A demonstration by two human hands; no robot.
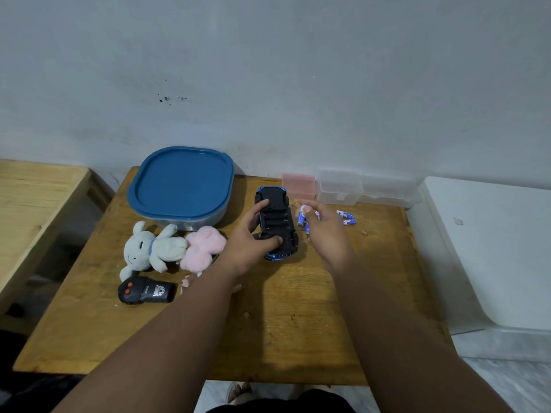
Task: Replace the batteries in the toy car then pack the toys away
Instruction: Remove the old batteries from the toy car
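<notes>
A blue toy car [278,222] lies upside down on the wooden table [268,323], its black underside and open battery bay facing up. My left hand [250,242] grips the car from its left side, thumb on the near end. Just right of the car, my right hand [325,231] pinches a blue and white battery [302,215] between its fingertips. More loose batteries [346,217] lie on the table further right. A white plush [152,248] and a pink plush [204,245] rest left of the car. The black remote control [146,292] lies nearer me.
A container with a blue lid [182,186] stands at the back left. A pink box [298,186] and a clear plastic box [366,186] sit against the wall. Another wooden table [32,204] stands left; a white surface [492,248] lies right.
</notes>
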